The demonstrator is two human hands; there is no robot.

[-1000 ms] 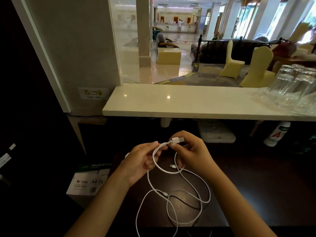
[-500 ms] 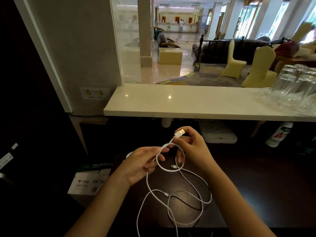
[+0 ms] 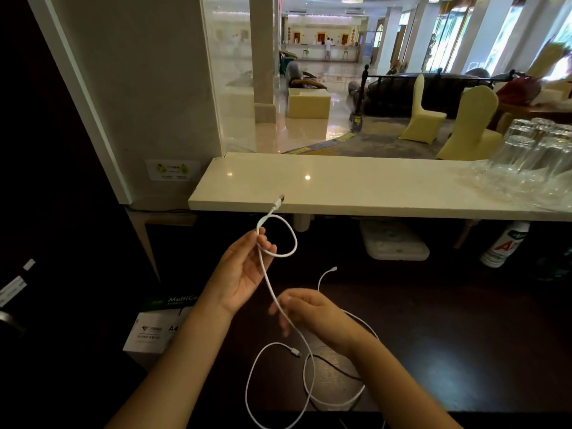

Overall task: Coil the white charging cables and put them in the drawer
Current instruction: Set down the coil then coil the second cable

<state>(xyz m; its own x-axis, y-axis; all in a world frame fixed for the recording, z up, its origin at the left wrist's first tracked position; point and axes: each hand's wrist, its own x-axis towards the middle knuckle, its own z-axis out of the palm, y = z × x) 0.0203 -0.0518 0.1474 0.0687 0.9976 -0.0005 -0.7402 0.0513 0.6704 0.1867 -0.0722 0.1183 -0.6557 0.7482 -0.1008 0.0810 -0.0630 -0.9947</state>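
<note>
My left hand is raised over the dark table and pinches a white charging cable where it forms one small loop. The cable's USB plug sticks up in front of the marble ledge. From the loop the cable runs down past the fingertips of my right hand, which is blurred and curled around the strand. A thin free end rises behind that hand. More white cable lies in loose loops on the table, with a small connector. No drawer is visible.
A cream marble ledge runs across above the table, with several upturned glasses at its right end. Under it sit a white flat box and a white bottle. A black cable crosses the white loops. An A4 paper box stands lower left.
My left hand has lifted with the loop and the USB plug. My right hand has let go of the plug and dropped down along the cable toward the table.
</note>
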